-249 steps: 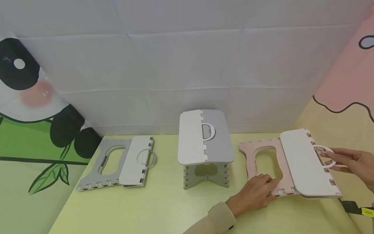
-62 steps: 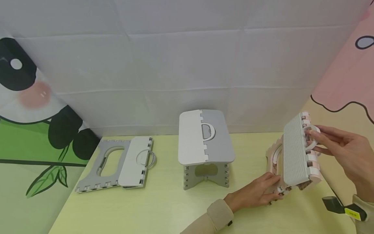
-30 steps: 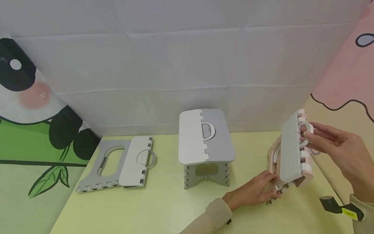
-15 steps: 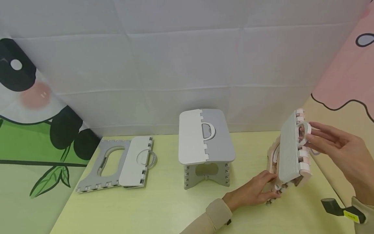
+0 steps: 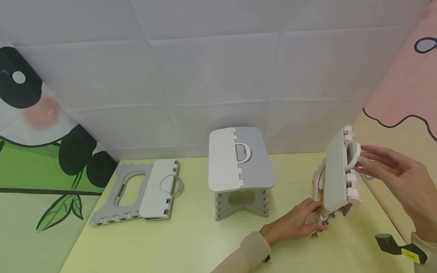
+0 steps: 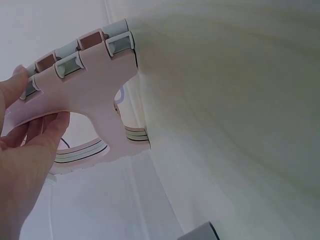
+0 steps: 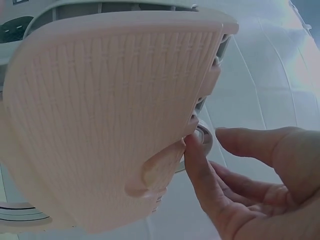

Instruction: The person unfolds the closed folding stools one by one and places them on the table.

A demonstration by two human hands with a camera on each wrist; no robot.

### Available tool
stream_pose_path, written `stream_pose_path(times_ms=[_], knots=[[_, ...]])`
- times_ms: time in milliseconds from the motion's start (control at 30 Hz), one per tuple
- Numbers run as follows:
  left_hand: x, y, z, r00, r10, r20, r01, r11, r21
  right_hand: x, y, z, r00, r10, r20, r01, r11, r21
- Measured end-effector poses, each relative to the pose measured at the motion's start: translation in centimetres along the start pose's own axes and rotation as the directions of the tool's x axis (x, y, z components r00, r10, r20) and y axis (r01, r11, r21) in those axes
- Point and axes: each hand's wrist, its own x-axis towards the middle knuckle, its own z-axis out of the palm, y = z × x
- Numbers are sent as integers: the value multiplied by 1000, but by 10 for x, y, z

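Note:
In the head view a folded pink-and-white step stool [image 5: 334,172] stands tilted on its edge at the table's right. My left hand [image 5: 295,222] grips its pink leg panel [image 6: 95,90], with the thumb on the outer hinge edge and the fingers through the oval opening. Beside the white carry handle [image 5: 355,154], my right hand [image 5: 399,174] has its fingers extended. In the right wrist view one fingertip touches the pink top panel [image 7: 110,115] near the handle, and the thumb is apart from it. The stool's far side is hidden in the head view.
An unfolded white-and-grey step stool [image 5: 223,161] stands mid-table near the back wall. A folded grey-and-white step stool [image 5: 158,189] lies flat at the left of the pale yellow table [image 5: 164,246]. Printed cloth hangs on both sides.
The pink-and-white stool lay flat 8.3 s ago and now stands tilted up. Over the last second it has shifted slightly left, and my right fingers have drawn back out of the handle.

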Motion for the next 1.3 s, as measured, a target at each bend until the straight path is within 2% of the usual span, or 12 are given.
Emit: stream_pose_path(times_ms=[167, 267, 367, 567, 700, 833, 967, 1100, 1300], knots=[[0, -1, 0, 1000, 4, -9, -4, 1000, 7, -3, 4, 0, 999, -27, -18, 28, 999, 45], [-1, -1, 1, 1000, 0, -10, 0, 1000, 0, -5, 8, -1, 999, -35, -18, 36, 993, 108], [-1, -2, 1, 1000, -6, -7, 6, 1000, -8, -6, 13, -2, 999, -49, -13, 50, 992, 115], [-1, -2, 1, 1000, -7, 1, 7, 1000, -24, -10, 22, -5, 999, -50, 5, 50, 998, 45], [0, -2, 1, 1000, -14, 6, 14, 999, -33, -12, 23, -7, 1000, -23, 11, 23, 999, -47], [1, -2, 2, 1000, -17, 2, 17, 999, -27, -16, 24, -6, 1000, 22, 1, -22, 980, -195], [1, -3, 2, 1000, -15, -4, 15, 1000, -18, -21, 26, -5, 998, 66, 3, -63, 954, -292], [1, -4, 3, 1000, -9, -13, 9, 1000, -8, -25, 31, -7, 993, 119, 12, -109, 937, -331], [1, -4, 4, 999, 21, -39, -20, 1000, 9, -27, 39, -6, 990, 143, 19, -129, 936, -327]])
